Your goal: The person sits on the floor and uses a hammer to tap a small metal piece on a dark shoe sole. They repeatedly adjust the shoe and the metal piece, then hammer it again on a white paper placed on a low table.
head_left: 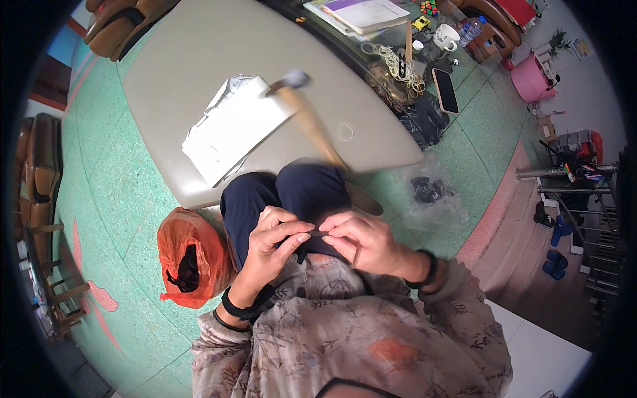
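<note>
Above my lap, my left hand [273, 244] and my right hand [367, 243] are close together, thumbs and fingertips pinched. Between them they hold a small, thin dark piece [318, 233], its ends covered by the fingertips. Its exact kind is too small to make out. Beyond my knees, on the grey-beige table, lies a hammer [308, 123] with a wooden handle, its head resting near a stack of white paper [232, 129]. A thin pale loop [346, 132] lies to the right of the hammer.
An orange plastic bag [192, 255] holding dark things stands on the green floor, left of my legs. Clear plastic [434, 192] with black pieces lies at right. Farther back are a phone [445, 91], tangled cord [401, 66], a white cup [446, 37] and a pink bucket [531, 78].
</note>
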Available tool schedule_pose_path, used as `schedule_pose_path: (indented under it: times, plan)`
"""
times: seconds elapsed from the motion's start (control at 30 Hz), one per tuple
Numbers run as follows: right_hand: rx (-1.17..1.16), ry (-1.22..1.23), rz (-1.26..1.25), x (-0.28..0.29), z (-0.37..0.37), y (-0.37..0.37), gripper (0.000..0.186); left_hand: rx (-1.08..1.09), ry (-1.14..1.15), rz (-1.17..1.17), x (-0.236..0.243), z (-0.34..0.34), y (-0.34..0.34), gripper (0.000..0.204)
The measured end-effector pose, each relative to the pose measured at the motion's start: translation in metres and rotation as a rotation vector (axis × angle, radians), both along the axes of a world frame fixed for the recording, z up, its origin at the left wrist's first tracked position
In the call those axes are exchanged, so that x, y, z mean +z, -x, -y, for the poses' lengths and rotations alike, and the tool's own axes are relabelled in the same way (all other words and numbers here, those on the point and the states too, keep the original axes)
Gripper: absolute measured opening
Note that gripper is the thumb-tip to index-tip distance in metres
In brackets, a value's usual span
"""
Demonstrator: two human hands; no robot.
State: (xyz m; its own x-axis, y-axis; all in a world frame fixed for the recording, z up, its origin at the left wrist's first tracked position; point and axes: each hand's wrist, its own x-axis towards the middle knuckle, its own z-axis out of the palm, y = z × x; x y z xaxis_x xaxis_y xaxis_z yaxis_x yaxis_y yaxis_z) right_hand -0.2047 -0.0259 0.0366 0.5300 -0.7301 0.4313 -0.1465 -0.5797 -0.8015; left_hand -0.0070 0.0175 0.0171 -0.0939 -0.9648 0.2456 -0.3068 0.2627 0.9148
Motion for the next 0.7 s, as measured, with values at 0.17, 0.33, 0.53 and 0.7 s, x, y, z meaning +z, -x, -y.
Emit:
schedule_pose_path:
  times: [0.17,0.33,0.53,0.7]
  plan:
    - [-0.120,-0.299,0.046,-0.011,-0.007,-0.003,0.015,0.076,0.051,0.323,0.007,0.003,0.003,0.020]
    - [-0.321,-0.758,0.215,-0.032,0.007,-0.001,0.013,0.364,-0.547,-0.578,-0.025,-0.004,0.004,0.072]
    - [-0.338,-0.697,0.215,-0.025,0.007,-0.022,0.007,0.116,-0.921,-1.295,-0.016,-0.006,0.021,0.031]
    - [-0.141,-0.115,-0.132,-0.025,0.008,-0.015,0.015,0.357,-0.800,-1.050,-0.009,0.001,0.021,0.011]
